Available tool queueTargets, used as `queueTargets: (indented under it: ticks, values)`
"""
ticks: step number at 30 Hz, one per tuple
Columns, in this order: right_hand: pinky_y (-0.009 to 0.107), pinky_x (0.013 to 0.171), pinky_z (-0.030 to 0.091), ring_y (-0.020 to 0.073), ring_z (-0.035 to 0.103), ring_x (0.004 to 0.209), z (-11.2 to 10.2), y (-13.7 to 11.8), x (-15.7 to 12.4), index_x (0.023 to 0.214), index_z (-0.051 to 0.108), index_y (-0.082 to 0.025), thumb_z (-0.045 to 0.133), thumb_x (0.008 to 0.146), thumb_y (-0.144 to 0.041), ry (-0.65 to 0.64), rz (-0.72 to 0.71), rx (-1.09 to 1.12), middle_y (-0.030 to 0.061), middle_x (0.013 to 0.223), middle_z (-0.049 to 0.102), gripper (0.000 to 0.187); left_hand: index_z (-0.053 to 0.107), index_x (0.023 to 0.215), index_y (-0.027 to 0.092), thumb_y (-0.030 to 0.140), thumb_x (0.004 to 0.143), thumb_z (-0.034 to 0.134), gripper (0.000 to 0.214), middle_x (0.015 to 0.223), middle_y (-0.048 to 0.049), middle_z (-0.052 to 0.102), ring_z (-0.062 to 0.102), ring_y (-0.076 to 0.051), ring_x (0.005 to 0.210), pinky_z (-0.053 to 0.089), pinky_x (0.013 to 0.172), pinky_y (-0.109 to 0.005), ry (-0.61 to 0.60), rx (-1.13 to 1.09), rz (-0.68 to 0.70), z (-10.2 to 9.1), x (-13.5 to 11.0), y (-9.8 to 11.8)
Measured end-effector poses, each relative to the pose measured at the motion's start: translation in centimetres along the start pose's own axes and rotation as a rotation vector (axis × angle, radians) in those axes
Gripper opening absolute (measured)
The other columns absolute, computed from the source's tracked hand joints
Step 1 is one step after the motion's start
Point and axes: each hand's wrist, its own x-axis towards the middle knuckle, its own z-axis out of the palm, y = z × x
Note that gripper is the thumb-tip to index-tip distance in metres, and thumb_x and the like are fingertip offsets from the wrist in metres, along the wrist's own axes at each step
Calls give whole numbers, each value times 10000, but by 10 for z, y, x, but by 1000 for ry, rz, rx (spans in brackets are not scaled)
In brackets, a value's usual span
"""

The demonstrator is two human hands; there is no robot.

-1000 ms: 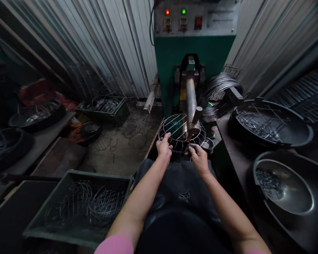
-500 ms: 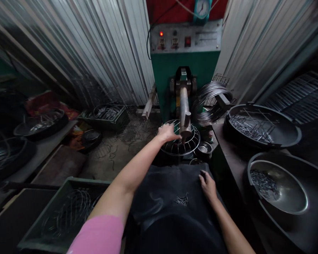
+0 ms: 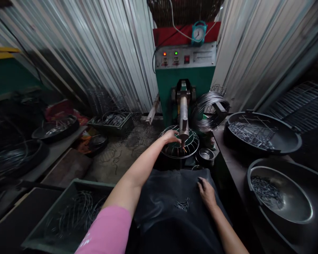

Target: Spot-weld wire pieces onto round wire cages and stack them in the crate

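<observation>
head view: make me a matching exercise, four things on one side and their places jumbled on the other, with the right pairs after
Things
1. left hand
2. right hand
3. round dial
4. wire coil

Places
A. looped over a metal bar
B. at the round wire frame
C. above the control panel
D. over the dark cloth on the person's lap

Right pairs: 1-B, 2-D, 3-C, 4-A

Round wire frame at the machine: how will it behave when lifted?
The round wire frame is probably light, being mostly gaps between thin wires. It's likely fairly stiff, with crosspieces joining its rings. Being circular, it could roll on edge.
</observation>
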Motion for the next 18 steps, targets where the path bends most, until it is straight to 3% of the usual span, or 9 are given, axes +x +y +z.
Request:
queueTargets:
  ticks: [5,9,14,18]
  values:
    - [387,795,502,259,642,863,-12,-3,4,922,649,-175,523,730,-469,36,201,163,104,929,693,373,653,771,210,291,495,765,309,811,1,663,597,-212,910,450,763,-234,-54,165,3,-4,8,10]
    - [339,643,513,232,636,721,-33,-19,44,934,648,-160,579,695,-505,59,420,385,74,786,688,426,617,650,200,252,445,776,265,688,18,627,602,-187,782,451,695,-225,-33,49,27,-3,12,5]
    - [276,566,480,179,610,656,-47,-52,110,953,647,-165,654,654,-496,67,438,607,41,767,655,446,602,650,180,228,416,772,293,573,46,540,534,-148,594,410,554,-237,-59,-159,-66,0,-5,-12]
    - [247,522,464,155,598,628,-45,-69,129,942,651,-172,687,631,-491,62,467,715,33,774,643,447,604,760,166,252,471,748,334,631,34,532,498,-131,611,382,542,-233,-52,-292,-107,3,-19,-24]
